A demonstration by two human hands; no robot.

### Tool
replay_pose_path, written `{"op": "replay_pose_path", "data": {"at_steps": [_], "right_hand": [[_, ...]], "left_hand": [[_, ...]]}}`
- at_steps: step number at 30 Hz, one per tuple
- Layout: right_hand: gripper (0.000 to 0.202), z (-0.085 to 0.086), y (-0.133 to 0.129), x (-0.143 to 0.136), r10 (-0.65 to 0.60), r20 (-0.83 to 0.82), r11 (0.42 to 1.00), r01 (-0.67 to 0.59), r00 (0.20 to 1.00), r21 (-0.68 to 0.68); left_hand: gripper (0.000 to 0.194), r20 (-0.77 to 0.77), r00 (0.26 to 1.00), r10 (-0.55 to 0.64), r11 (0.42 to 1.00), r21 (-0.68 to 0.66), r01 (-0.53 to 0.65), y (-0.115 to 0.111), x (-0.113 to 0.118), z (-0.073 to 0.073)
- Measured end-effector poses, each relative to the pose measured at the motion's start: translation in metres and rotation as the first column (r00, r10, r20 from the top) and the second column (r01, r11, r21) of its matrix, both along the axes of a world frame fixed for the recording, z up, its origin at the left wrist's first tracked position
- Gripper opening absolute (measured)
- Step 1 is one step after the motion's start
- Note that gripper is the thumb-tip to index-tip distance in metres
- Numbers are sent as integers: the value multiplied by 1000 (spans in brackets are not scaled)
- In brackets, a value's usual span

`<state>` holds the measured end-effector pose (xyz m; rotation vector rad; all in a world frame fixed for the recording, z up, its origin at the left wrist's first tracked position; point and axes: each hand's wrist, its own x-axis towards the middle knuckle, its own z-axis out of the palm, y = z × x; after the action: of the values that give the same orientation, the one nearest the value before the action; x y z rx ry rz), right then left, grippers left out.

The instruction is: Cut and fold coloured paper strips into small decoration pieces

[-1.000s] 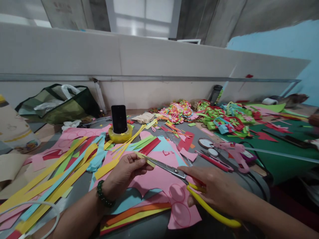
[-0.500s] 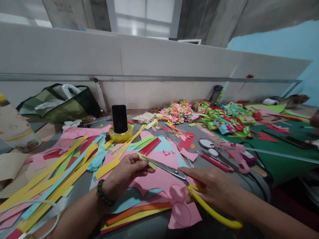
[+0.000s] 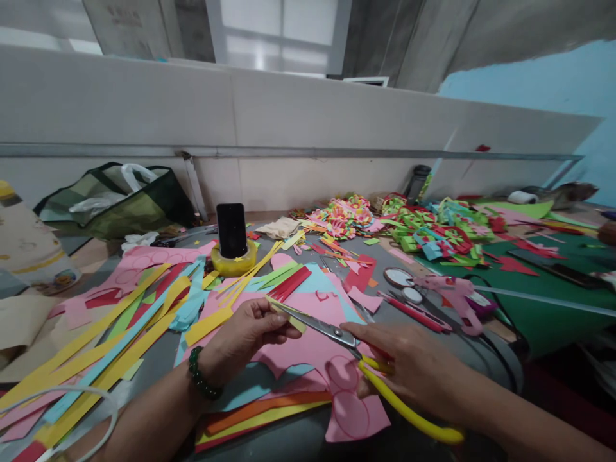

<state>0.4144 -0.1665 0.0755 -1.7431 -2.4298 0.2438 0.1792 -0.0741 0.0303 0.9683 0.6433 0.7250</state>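
Head view: right hand (image 3: 411, 359) grips scissors (image 3: 337, 333) aimed diagonally forward-left; left hand (image 3: 253, 333) pinches paper (image 3: 297, 325).

The left hand (image 3: 264, 326) pinched a small pale yellow piece (image 3: 294, 321) between thumb and fingers, and the scissors (image 3: 332, 330) lay against it, their yellow handles gripped in the right hand (image 3: 409, 359). Beneath both hands, pink sheets (image 3: 298, 301) overlapped light blue ones on the grey worktop (image 3: 370, 256). Yellow strips (image 3: 96, 346) fanned out on the left. Behind the hands, a black phone (image 3: 231, 231) stood upright at a yellow tape roll (image 3: 233, 262); the pink glue gun (image 3: 455, 295) rested to the right, near red pens (image 3: 414, 311).
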Motion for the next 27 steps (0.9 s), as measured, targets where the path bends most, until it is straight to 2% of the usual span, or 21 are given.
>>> {"op": "replay_pose_path", "data": {"at_steps": [7,14,21,27], "right_hand": [[35,-2,-1,3,21,-14,1000,-21,1000,18],[55,2,-3,-5,12,39,1000,-13,999,17],[46,-5,-3,-3,-6,52,999,4,999,41],[44,-10,-3,-2,-13,35,999,11,999,40]], "left_hand": [[21,-8,1000,-17,1000,0,17,1,-1,-2],[15,3,998,-57,997,43,57,2,-3,-4],[18,12,999,-51,998,24,51,2,-3,-3],[20,-26,995,-100,991,88,102,1,-2,-4]]}}
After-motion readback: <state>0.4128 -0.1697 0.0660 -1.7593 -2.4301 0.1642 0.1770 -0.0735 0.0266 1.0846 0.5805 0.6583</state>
